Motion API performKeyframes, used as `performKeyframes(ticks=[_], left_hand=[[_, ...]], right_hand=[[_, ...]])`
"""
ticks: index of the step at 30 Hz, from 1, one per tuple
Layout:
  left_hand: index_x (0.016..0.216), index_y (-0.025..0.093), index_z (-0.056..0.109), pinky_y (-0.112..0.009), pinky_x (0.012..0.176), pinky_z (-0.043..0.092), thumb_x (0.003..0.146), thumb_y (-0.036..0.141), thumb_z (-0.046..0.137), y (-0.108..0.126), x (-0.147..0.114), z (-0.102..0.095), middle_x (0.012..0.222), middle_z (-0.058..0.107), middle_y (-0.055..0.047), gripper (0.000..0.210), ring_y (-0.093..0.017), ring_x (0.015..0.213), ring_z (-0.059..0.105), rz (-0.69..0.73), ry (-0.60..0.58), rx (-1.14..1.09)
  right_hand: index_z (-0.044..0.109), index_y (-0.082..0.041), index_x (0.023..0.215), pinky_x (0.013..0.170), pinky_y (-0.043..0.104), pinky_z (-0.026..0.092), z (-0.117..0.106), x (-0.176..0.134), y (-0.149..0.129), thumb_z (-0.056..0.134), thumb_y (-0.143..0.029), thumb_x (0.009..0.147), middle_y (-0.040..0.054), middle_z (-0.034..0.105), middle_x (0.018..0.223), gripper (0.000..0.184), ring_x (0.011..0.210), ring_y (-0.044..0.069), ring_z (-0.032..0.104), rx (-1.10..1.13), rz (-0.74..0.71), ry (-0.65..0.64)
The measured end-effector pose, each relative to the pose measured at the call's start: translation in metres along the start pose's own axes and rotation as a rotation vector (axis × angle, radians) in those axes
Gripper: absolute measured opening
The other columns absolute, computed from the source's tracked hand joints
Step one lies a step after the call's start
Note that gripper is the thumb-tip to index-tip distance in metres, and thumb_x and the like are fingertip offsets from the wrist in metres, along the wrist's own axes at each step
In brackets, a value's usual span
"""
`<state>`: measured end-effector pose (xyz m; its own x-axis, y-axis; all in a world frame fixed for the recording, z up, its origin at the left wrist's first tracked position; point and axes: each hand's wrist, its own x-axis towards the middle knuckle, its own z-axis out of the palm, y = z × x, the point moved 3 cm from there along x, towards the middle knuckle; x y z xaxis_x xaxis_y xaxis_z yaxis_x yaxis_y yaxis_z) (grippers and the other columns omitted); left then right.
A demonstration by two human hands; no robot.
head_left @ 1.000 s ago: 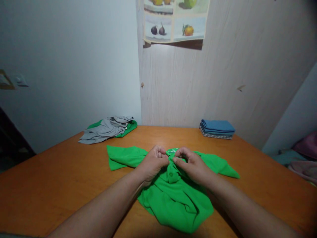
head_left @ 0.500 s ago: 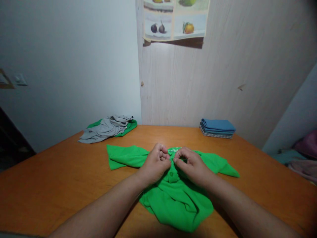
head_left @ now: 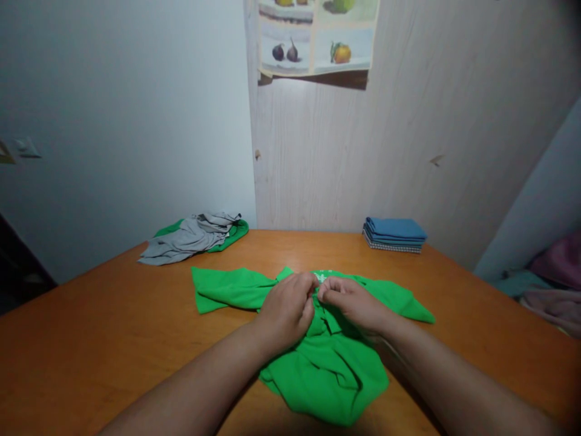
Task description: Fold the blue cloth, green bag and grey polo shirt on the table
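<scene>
The left hand (head_left: 288,309) and right hand (head_left: 351,300) both pinch the green shirt (head_left: 336,375) at its twelve o'clock, near the neckline (head_left: 321,277), apparently so the front edges (head_left: 320,313) meet.

This looks like a room in a home. Beyond and above the left hand (head_left: 288,309) and right hand (head_left: 347,300), a fruit poster (head_left: 318,36) hangs on a wood-grain panel (head_left: 318,151); a switch or socket plate (head_left: 27,148) sits far to the left hand's left. Household fabric fills the counter (head_left: 113,315): a green long-sleeved shirt (head_left: 331,381) at both hands, a loose grey-and-green clothing heap (head_left: 190,239) beyond the left, a folded blue stack (head_left: 394,233) beyond the right. Pinkish fabrics (head_left: 558,263) lie well to the right hand's right.
</scene>
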<state>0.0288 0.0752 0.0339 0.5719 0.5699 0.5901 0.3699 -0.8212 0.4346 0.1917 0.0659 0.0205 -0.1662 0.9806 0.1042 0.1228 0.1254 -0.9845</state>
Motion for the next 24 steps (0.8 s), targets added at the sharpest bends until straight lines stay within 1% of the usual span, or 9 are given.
performKeyframes(ticks=[2,4,7,10,13,16,18,20,24], left_hand=[[0.101,0.024,0.055,-0.035,0.077,0.040,0.087,0.010,0.049,0.000,0.000,0.001,0.094,0.062,-0.006,0.019,-0.023,0.087,0.055,0.061,-0.021,0.064],[0.101,0.023,0.057,-0.037,0.082,0.039,0.089,0.013,0.050,-0.002,0.000,0.002,0.096,0.063,-0.007,0.018,-0.025,0.090,0.055,0.086,-0.050,0.129],[0.098,0.023,0.060,-0.038,0.085,0.039,0.091,0.018,0.052,-0.007,0.001,0.003,0.093,0.063,-0.007,0.012,-0.026,0.090,0.055,0.069,-0.093,0.217],[0.095,0.024,0.061,-0.036,0.081,0.038,0.089,0.019,0.055,-0.009,0.001,0.002,0.091,0.063,-0.006,0.010,-0.026,0.089,0.055,0.026,-0.092,0.233],[0.091,0.023,0.061,-0.033,0.075,0.038,0.086,0.017,0.057,-0.012,0.003,-0.003,0.088,0.063,-0.005,0.009,-0.024,0.086,0.056,-0.045,-0.024,0.115],[0.088,0.023,0.063,-0.031,0.074,0.038,0.083,0.017,0.058,-0.021,0.007,-0.013,0.085,0.064,-0.004,0.009,-0.023,0.083,0.056,-0.150,0.099,-0.045],[0.085,0.023,0.064,-0.030,0.073,0.038,0.081,0.017,0.060,-0.033,0.009,-0.021,0.083,0.064,-0.003,0.009,-0.022,0.080,0.056,-0.230,0.179,-0.108],[0.081,0.023,0.065,-0.030,0.073,0.038,0.078,0.016,0.061,-0.049,0.009,-0.025,0.080,0.064,-0.003,0.009,-0.022,0.078,0.056,-0.288,0.231,-0.127],[0.079,0.023,0.068,-0.032,0.078,0.040,0.077,0.017,0.062,-0.080,0.009,-0.024,0.085,0.068,-0.006,0.008,-0.024,0.083,0.060,-0.330,0.237,-0.114]], right_hand=[[0.054,-0.020,0.067,0.059,0.027,0.031,-0.001,0.000,0.002,0.069,-0.034,0.073,-0.0040,0.049,0.064,0.021,0.062,0.012,0.040,0.057,0.054,0.003],[0.055,-0.019,0.067,0.059,0.027,0.030,-0.001,0.000,0.003,0.069,-0.033,0.073,-0.0037,0.050,0.063,0.020,0.062,0.012,0.040,0.083,0.082,-0.001],[0.058,-0.018,0.069,0.060,0.028,0.030,-0.002,0.001,0.004,0.070,-0.035,0.074,-0.0035,0.052,0.065,0.021,0.063,0.012,0.041,0.043,0.066,0.000],[0.059,-0.018,0.070,0.060,0.027,0.029,-0.004,0.002,0.005,0.071,-0.042,0.077,-0.0042,0.051,0.065,0.028,0.062,0.011,0.039,-0.015,0.021,0.023],[0.058,-0.019,0.072,0.062,0.027,0.032,-0.012,0.004,0.004,0.069,-0.051,0.079,-0.0034,0.053,0.068,0.035,0.064,0.012,0.042,0.003,-0.022,0.088],[0.061,-0.018,0.074,0.064,0.028,0.035,-0.028,0.008,0.004,0.067,-0.053,0.080,-0.0001,0.058,0.072,0.036,0.067,0.014,0.046,-0.058,-0.062,0.212],[0.062,-0.019,0.073,0.063,0.029,0.035,-0.039,0.010,0.004,0.066,-0.053,0.080,0.0012,0.059,0.070,0.035,0.066,0.015,0.048,-0.120,-0.072,0.296],[0.061,-0.021,0.071,0.060,0.029,0.035,-0.050,0.011,0.005,0.065,-0.052,0.080,0.0010,0.058,0.067,0.032,0.064,0.015,0.047,-0.163,-0.073,0.353],[0.060,-0.022,0.067,0.055,0.028,0.033,-0.068,0.014,0.009,0.063,-0.051,0.079,0.0005,0.054,0.061,0.031,0.058,0.015,0.045,-0.264,-0.054,0.394]])
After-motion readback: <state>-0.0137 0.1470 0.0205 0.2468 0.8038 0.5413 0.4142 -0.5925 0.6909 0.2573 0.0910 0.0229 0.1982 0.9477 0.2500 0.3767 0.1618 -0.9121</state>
